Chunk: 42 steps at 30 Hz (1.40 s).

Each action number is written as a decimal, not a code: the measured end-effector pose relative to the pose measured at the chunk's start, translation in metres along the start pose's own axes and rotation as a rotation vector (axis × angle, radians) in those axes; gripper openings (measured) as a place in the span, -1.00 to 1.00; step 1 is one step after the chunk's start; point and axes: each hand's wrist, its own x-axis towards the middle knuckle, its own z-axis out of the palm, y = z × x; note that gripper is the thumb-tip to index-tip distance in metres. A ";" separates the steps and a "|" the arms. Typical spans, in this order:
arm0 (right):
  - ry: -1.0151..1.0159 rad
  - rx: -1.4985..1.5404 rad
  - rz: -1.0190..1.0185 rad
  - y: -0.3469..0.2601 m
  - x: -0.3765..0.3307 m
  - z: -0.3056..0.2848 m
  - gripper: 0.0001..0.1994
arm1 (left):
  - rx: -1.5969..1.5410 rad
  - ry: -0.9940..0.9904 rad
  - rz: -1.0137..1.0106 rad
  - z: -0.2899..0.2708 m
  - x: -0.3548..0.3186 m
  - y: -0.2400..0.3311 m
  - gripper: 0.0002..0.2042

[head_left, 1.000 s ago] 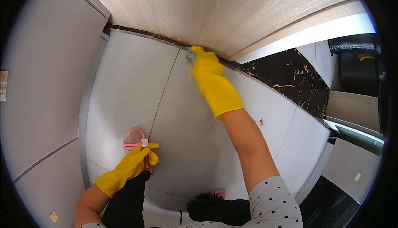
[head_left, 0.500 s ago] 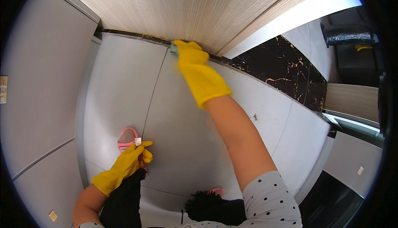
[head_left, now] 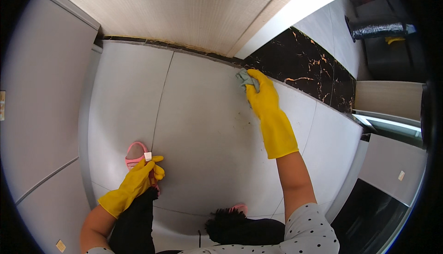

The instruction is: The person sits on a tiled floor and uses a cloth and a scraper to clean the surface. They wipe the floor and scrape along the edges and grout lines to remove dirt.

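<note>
My right hand (head_left: 262, 90), in a yellow rubber glove, is closed round a crumpled grey-green cloth (head_left: 246, 79). It presses the cloth to the grey floor tiles (head_left: 198, 97), close to the dark doorway strip. On the left, my other gloved hand (head_left: 138, 175) grips a small scraper (head_left: 148, 156) with a pale, squarish blade and what looks like a reddish handle, mostly hidden by the fingers. That hand rests by my left knee, above a pink slipper (head_left: 134, 155) on my foot. A few dark specks lie on the tile beside the right glove.
Ahead stands a wood-grain panel (head_left: 175, 9) with a dark, yellow-stained base edge (head_left: 161, 42). Beyond a white frame edge (head_left: 295, 11), black marble flooring (head_left: 304, 65) begins at right. Grey cabinets (head_left: 41, 83) line the left; another grey unit (head_left: 392, 166) stands lower right.
My right hand has swept the cloth right and nearer, from the base of the wood-grain panel to the tile by the doorway. The left hand keeps its grip on the scraper. The view has shifted slightly.
</note>
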 end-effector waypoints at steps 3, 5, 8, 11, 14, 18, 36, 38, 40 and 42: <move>-0.122 0.186 0.412 0.004 -0.004 -0.030 -0.63 | -0.024 0.025 0.004 -0.002 -0.003 -0.005 -0.61; -0.206 0.538 0.419 0.047 -0.009 -0.054 -0.62 | -0.011 0.016 0.020 -0.003 -0.002 -0.008 -0.62; -0.343 1.093 0.523 0.071 -0.031 -0.060 -0.61 | 0.080 0.059 0.013 0.010 0.003 0.001 -0.64; -0.442 1.476 0.636 0.066 -0.061 -0.060 -0.66 | 0.227 0.022 0.026 0.022 0.012 0.006 -0.64; -0.335 1.136 0.443 0.057 -0.097 -0.046 -0.69 | 0.296 -0.014 0.017 0.059 0.033 0.026 -0.63; -0.389 1.498 0.624 0.019 -0.120 -0.049 -0.68 | 0.395 0.078 0.156 0.165 0.051 0.055 -0.64; -0.146 1.648 0.586 0.022 -0.200 -0.121 -0.55 | 0.016 -0.180 -0.229 0.268 0.071 0.022 -0.78; -0.131 1.633 0.631 0.026 -0.203 -0.118 -0.56 | 0.209 -0.226 -0.094 0.264 0.080 0.012 -0.79; -0.108 1.495 0.636 0.031 -0.204 -0.113 -0.56 | 0.437 -0.289 0.034 0.275 0.077 0.009 -0.73; -0.091 1.239 0.585 0.026 -0.199 -0.106 -0.53 | 0.700 -0.365 0.170 0.288 0.069 0.006 -0.61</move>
